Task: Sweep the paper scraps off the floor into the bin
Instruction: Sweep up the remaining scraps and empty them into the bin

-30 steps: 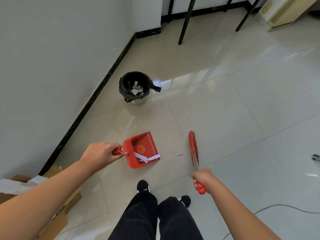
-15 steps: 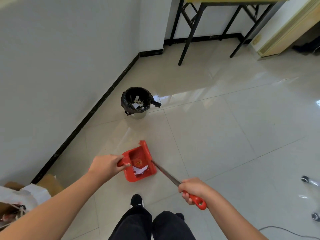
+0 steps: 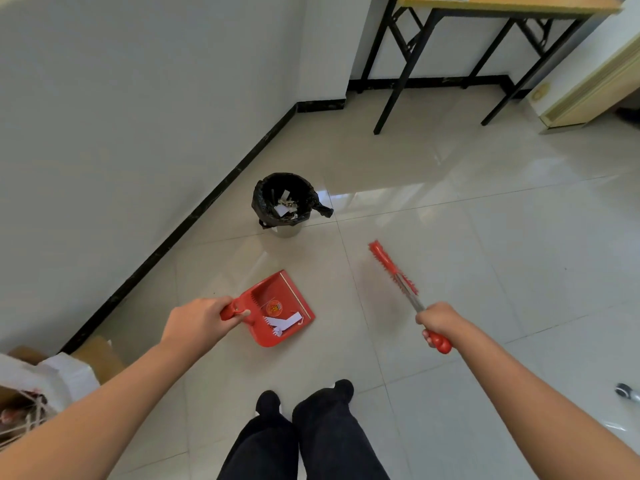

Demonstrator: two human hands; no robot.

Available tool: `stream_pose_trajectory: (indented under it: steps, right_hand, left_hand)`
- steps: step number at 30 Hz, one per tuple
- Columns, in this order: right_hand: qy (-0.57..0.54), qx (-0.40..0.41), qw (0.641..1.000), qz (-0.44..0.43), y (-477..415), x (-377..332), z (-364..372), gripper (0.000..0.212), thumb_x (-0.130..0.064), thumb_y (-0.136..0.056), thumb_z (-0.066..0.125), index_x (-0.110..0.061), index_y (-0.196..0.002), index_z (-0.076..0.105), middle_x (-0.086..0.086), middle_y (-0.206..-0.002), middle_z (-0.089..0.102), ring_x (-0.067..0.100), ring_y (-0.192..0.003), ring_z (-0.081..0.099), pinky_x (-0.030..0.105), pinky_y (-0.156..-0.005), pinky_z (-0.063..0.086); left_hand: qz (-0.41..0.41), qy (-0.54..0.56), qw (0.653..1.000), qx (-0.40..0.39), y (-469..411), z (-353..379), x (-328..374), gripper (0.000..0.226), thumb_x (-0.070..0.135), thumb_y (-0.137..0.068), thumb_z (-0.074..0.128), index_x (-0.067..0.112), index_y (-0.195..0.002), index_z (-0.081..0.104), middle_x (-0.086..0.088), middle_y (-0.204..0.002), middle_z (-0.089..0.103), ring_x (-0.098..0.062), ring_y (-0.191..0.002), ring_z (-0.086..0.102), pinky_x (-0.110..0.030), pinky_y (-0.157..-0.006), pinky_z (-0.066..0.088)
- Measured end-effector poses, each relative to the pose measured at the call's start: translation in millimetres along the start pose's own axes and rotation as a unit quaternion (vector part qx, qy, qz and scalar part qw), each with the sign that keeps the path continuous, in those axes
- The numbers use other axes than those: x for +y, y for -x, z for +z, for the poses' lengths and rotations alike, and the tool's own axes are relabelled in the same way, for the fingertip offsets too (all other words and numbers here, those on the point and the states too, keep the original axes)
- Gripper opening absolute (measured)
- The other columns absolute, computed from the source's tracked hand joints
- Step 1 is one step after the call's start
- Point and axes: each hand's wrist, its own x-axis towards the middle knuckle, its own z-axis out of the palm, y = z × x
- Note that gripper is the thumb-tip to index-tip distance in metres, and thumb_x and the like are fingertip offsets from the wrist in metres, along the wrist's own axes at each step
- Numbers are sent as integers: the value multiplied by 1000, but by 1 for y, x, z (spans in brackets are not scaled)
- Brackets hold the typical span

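Observation:
My left hand grips the handle of a red dustpan, held above the floor tiles. White paper scraps lie in the pan near its right edge. My right hand holds the red brush by its handle, bristle head raised and pointing away toward the upper left. The bin, lined with a black bag, stands on the floor beyond the dustpan near the wall, with paper scraps inside it.
A white wall with black skirting runs along the left. A cardboard box with white contents sits at lower left. A black-legged table stands at the back. My legs and shoes are below. A chair castor shows at right.
The brush has swung away from the dustpan to the right and lifted. The dustpan with the scraps has shifted slightly; the view has tilted upward toward the table.

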Motion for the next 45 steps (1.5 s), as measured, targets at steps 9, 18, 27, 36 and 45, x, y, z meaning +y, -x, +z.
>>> stream_pose_trajectory:
  steps: [9, 18, 27, 36, 45]
  right_hand:
    - [108, -79, 990, -49, -53, -1, 71, 12, 7, -83, 43, 5, -92, 50, 15, -56, 50, 20, -33, 44, 22, -34, 38]
    - [109, -253, 960, -58, 53, -10, 122, 41, 1, -81, 46, -4, -122, 48, 8, -59, 43, 14, -39, 39, 25, -40, 38]
    - [-16, -223, 975, -11, 74, -14, -1, 43, 6, -82, 46, 0, -123, 56, 3, -53, 45, 6, -34, 36, 14, -33, 28]
    - [-128, -90, 987, -25, 79, 24, -51, 22, 8, -82, 48, -2, -94, 62, 6, -47, 41, 11, -32, 35, 13, -34, 29]
    - [-138, -54, 989, 11, -4, -16, -115, 21, 12, -85, 46, 0, -68, 47, 5, -32, 42, 10, -19, 36, 11, -27, 34]
  left_hand:
    - [24, -41, 999, 15, -29, 23, 24, 44, 65, -87, 49, 25, -88, 65, 4, -72, 68, -20, -73, 66, -30, -55, 45]
    - [27, -47, 999, -4, -31, 16, 26, 44, 65, -88, 48, 24, -84, 62, 2, -74, 69, -21, -75, 67, -30, -53, 42]
    - [17, -23, 998, -59, -9, 17, 50, 37, 59, -90, 46, 24, -83, 56, 2, -89, 69, -22, -90, 65, -29, -58, 36]
    - [-49, 101, 994, 5, 5, -42, 61, 44, 67, -85, 49, 26, -73, 54, 6, -77, 62, -18, -83, 63, -29, -54, 35]
    - [-34, 205, 970, 127, -28, -135, 120, 43, 66, -82, 58, 34, -55, 48, 6, -47, 41, -14, -49, 38, -30, -50, 25]
